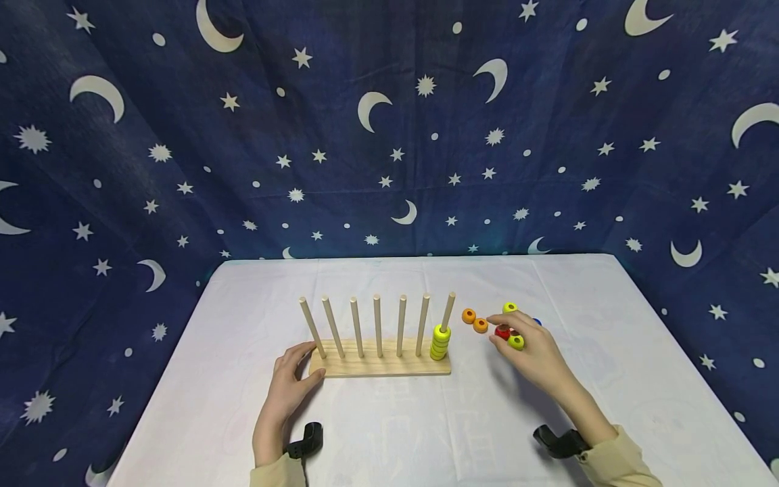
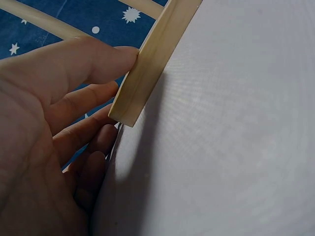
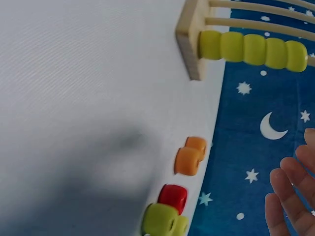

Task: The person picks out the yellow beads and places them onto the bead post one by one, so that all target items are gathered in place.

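Observation:
My left hand (image 1: 291, 382) grips the left end of a wooden peg rack (image 1: 383, 366), thumb on the front edge and fingers behind it. The thumb (image 2: 115, 64) shows against the base in the left wrist view. Several yellow-green beads (image 1: 439, 343) are stacked on the rack's rightmost peg; the other pegs are bare. To the right of the rack, my right hand (image 1: 532, 352) hovers over loose beads with thumb and fingers apart and nothing between them. Below it are a red bead (image 1: 502, 332) and a yellow-green bead (image 1: 516, 342). Its fingers (image 3: 290, 196) look loosely extended in the right wrist view.
Two orange beads, one (image 1: 468, 316) farther left and one (image 1: 481, 326) nearer the hand, lie on the white-covered table (image 1: 389, 433). Another yellow-green bead (image 1: 510, 307) sits behind the fingers, and a blue bead (image 1: 537, 322) is mostly hidden. A starry cloth (image 1: 341, 169) hangs behind.

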Tool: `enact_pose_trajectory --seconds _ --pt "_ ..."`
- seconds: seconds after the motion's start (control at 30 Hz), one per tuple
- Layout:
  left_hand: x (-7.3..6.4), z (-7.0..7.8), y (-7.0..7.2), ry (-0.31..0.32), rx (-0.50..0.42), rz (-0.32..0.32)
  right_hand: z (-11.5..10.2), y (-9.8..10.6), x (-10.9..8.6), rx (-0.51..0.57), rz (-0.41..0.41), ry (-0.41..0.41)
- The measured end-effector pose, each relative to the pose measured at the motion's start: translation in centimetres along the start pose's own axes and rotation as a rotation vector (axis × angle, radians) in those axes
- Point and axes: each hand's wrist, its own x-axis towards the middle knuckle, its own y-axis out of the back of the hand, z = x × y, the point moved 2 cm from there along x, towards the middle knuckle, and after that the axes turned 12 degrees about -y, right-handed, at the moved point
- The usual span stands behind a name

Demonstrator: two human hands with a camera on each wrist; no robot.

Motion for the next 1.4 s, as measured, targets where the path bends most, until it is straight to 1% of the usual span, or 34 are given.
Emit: enact_pose_trajectory --seconds 0.17,0.33,0.6,0.8,0.97,1.27,1.4 --pt "0.0 0.0 0.0 -0.002 -0.001 0.01 1.2 -0.2 -0.2 -0.016 -0.022 -0.034" --pt "0.0 -0.1 0.0 -0.001 -0.005 0.005 2.3 -0.3 -0.3 -0.035 -0.048 -0.076" --pt "0.0 -0.1 0.0 0.002 0.003 0.003 3.8 -0.3 -0.4 -0.06 -0.039 -0.068" --pt "0.1 -0.2 0.0 0.007 -0.007 -0.009 4.7 -0.4 -0.4 -0.116 -0.05 -0.086" --pt "0.0 0.0 0.0 0.012 -0.01 -0.011 5.5 -0.5 -0.3 -0.152 -0.071 -0.103" --pt "0.0 0.0 0.0 -0.015 -0.004 0.011 6.4 -0.6 0.1 -0.219 -0.114 -0.129" --pt "0.0 -0.1 -0.1 -0.008 -0.008 0.016 6.8 -0.8 0.4 -0.247 -0.141 -0.141"
